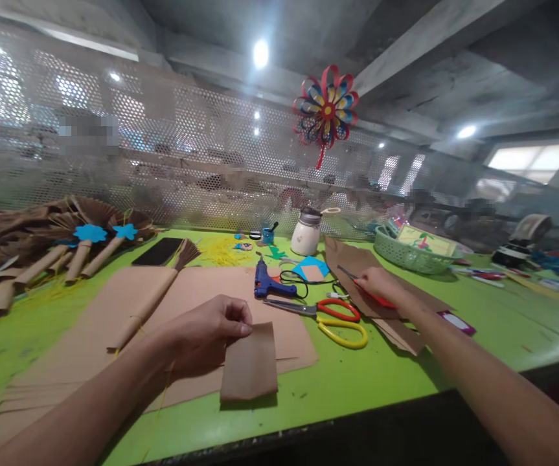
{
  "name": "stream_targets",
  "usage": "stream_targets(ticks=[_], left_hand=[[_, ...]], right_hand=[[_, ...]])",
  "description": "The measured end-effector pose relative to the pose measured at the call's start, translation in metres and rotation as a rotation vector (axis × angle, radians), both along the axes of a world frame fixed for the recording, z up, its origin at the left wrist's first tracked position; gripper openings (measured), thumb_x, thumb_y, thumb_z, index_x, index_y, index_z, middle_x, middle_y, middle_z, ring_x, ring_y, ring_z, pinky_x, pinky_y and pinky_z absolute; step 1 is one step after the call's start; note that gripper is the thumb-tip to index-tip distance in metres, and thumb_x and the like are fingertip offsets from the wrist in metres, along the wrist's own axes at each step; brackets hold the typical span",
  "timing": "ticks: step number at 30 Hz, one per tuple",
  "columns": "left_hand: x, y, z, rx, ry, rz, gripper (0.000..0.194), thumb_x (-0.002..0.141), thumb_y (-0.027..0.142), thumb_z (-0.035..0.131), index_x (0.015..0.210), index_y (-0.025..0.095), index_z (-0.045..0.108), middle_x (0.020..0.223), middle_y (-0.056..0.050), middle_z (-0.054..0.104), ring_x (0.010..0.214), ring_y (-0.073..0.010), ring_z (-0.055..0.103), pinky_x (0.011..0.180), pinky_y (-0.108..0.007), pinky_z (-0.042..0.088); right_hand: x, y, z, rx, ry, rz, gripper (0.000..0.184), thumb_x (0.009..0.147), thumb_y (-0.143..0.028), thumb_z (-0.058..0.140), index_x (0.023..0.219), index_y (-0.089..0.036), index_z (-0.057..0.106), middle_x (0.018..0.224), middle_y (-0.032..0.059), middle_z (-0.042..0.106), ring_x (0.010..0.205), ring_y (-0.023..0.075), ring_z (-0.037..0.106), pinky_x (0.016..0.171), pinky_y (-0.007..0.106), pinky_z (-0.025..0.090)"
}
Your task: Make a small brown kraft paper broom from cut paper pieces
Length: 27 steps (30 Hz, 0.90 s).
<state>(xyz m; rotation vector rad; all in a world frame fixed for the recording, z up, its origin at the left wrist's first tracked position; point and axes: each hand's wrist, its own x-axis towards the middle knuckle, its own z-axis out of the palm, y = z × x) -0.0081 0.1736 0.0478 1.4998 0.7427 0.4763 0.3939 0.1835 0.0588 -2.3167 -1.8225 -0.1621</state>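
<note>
Brown paper piece (249, 364): one, near the front edge of the green table (303, 395), its top corner pinched between thumb and fingers of the left hand (211, 327). Red-handled tool (383, 301): one, gripped in the right hand (379, 283) above dark brown paper (347, 259). Between the hands: blue glue gun (270, 285); scissors (308, 309), handles red and yellow.

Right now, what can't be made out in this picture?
All in the head view:
Red-handled tool: grip partly hidden by the right hand; whether the fingers close on it, unclear.
Basket: contents partly behind a card.
Jar: contents, behind opaque sides.
Beyond the mesh: blurred.
</note>
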Motion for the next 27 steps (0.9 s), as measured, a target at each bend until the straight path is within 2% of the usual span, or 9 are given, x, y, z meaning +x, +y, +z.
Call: stream_targets(ticks=[6,10,12,15,16,17,19,22,27], left_hand=[[-0.001,0.001,0.006,0.067,0.040,-0.023,0.023,0.063,0.031,0.070,0.071,0.014,0.058,0.060,0.003,0.052,0.057,-0.0102,0.045,0.057,-0.023,0.033],[-0.003,0.002,0.006,0.078,-0.067,-0.079,0.019,0.067,0.028,0.068,0.077,0.013,0.060,0.064,0.002,0.054,0.058,-0.0093,0.045,0.056,-0.022,0.034],[-0.004,0.002,0.007,0.070,-0.115,-0.080,0.018,0.068,0.026,0.068,0.076,0.013,0.060,0.065,0.002,0.054,0.058,-0.0088,0.045,0.056,-0.022,0.034],[-0.005,0.000,0.010,0.034,-0.160,-0.061,0.018,0.067,0.026,0.069,0.075,0.013,0.060,0.064,0.003,0.054,0.058,-0.0083,0.045,0.056,-0.022,0.034],[-0.005,-0.001,0.011,0.024,-0.167,-0.058,0.018,0.066,0.026,0.070,0.074,0.014,0.060,0.064,0.003,0.054,0.058,-0.0083,0.045,0.056,-0.022,0.034],[-0.004,-0.001,0.011,0.016,-0.173,-0.057,0.018,0.065,0.026,0.070,0.074,0.014,0.060,0.065,0.003,0.054,0.058,-0.0083,0.046,0.057,-0.022,0.034],[-0.004,-0.001,0.012,0.010,-0.181,-0.059,0.019,0.065,0.025,0.072,0.074,0.014,0.060,0.065,0.003,0.055,0.059,-0.0083,0.046,0.058,-0.023,0.035],[-0.004,0.000,0.011,0.015,-0.194,-0.064,0.018,0.064,0.024,0.073,0.073,0.013,0.061,0.066,0.003,0.056,0.060,-0.0079,0.047,0.058,-0.022,0.035],[-0.004,0.000,0.008,0.017,-0.200,-0.062,0.020,0.064,0.024,0.073,0.073,0.013,0.060,0.066,0.002,0.056,0.060,-0.0085,0.048,0.057,-0.022,0.036]], right_hand=[[0.016,0.007,-0.018,-0.068,0.012,-0.127,0.023,0.070,-0.025,0.061,0.055,-0.008,0.063,0.064,0.0219,0.064,0.063,0.0278,0.062,0.054,0.031,0.035],[0.022,-0.006,-0.011,-0.014,0.081,-0.137,0.023,0.075,-0.026,0.057,0.069,-0.005,0.066,0.075,0.0267,0.064,0.074,0.0313,0.063,0.057,0.034,0.037],[0.021,-0.023,-0.003,0.040,0.157,-0.104,0.036,0.083,-0.030,0.043,0.085,-0.004,0.067,0.080,0.0261,0.064,0.078,0.0309,0.063,0.058,0.035,0.038],[0.005,-0.067,0.008,0.089,0.336,0.006,0.042,0.089,-0.033,0.032,0.113,-0.011,0.058,0.089,0.0201,0.067,0.074,0.0239,0.065,0.058,0.031,0.044],[-0.005,-0.085,0.011,0.072,0.430,0.079,0.043,0.089,-0.036,0.032,0.121,-0.016,0.054,0.091,0.0159,0.068,0.071,0.0215,0.065,0.057,0.030,0.046],[-0.016,-0.104,0.014,0.007,0.649,0.191,0.045,0.089,-0.040,0.035,0.124,-0.018,0.051,0.090,0.0142,0.068,0.069,0.0211,0.065,0.056,0.031,0.047],[-0.042,-0.140,0.019,-0.128,0.904,0.320,0.046,0.083,-0.045,0.048,0.123,-0.023,0.052,0.087,0.0108,0.068,0.064,0.0199,0.064,0.056,0.031,0.050],[-0.075,-0.179,0.026,-0.316,1.000,0.447,0.043,0.080,-0.044,0.055,0.119,-0.027,0.056,0.094,0.0099,0.067,0.061,0.0179,0.062,0.056,0.030,0.051],[-0.098,-0.201,0.030,-0.411,1.017,0.458,0.041,0.084,-0.042,0.050,0.124,-0.031,0.051,0.088,0.0064,0.066,0.064,0.0169,0.061,0.055,0.027,0.050]])
